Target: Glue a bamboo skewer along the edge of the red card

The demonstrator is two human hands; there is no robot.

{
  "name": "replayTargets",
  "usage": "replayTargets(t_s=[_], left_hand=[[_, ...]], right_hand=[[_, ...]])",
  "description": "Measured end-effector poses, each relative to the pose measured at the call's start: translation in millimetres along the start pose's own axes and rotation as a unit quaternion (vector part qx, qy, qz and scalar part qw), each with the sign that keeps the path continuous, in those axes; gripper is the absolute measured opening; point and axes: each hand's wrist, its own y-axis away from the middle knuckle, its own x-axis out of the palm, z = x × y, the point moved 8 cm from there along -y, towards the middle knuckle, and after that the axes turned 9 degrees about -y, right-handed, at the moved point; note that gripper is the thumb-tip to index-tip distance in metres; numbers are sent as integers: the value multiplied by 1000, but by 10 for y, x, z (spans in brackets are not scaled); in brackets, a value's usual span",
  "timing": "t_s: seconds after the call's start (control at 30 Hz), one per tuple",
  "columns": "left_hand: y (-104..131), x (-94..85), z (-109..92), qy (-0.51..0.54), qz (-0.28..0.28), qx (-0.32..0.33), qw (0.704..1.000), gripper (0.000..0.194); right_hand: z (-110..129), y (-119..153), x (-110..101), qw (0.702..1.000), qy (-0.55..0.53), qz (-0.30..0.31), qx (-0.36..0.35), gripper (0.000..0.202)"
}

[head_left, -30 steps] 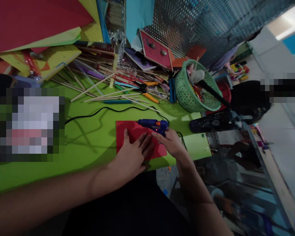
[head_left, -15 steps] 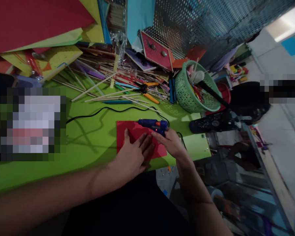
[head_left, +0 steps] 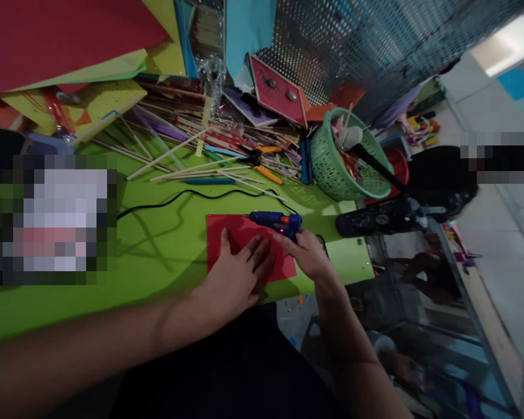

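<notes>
A red sheet (head_left: 218, 247) lies on the green table near its front edge. My left hand (head_left: 238, 270) rests on this sheet with its fingers spread, palm down. Wrapped round the handle of a blue glue gun (head_left: 273, 220) is my right hand (head_left: 308, 251), at the sheet's right side. The gun's nozzle points left, over the upper edge of the sheet, and a small red light shows on its body. A black cord (head_left: 166, 203) runs across the table behind the sheet.
Behind lie many thin wooden sticks (head_left: 179, 171), orange-handled pliers (head_left: 268, 174) and a blue-green pen (head_left: 213, 181). A green basket (head_left: 336, 169) stands at the right, near a black cylindrical object (head_left: 362, 223). Large coloured sheets (head_left: 70, 41) fill the back left.
My right hand and the glue gun have shifted slightly to the right. My left hand has stayed in place on the red sheet.
</notes>
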Motion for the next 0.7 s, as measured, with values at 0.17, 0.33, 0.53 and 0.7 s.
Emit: replayTargets(t_s=[0.17,0.33,0.53,0.7], left_hand=[[3,-24,1,6,13,-1,1000,65],[0,-45,-6,-1,12,-2,1000,63],[0,0,-13,-19,-4,-10,1000,66],[49,-4,-49,-44,-42,6,998,68]], right_hand=[[-32,6,-1,1000,-19,-3,12,47],[-26,-3,26,997,-70,4,17,44],[-11,12,31,994,-100,4,37,50],[-156,53,-8,993,-84,-10,77,47]])
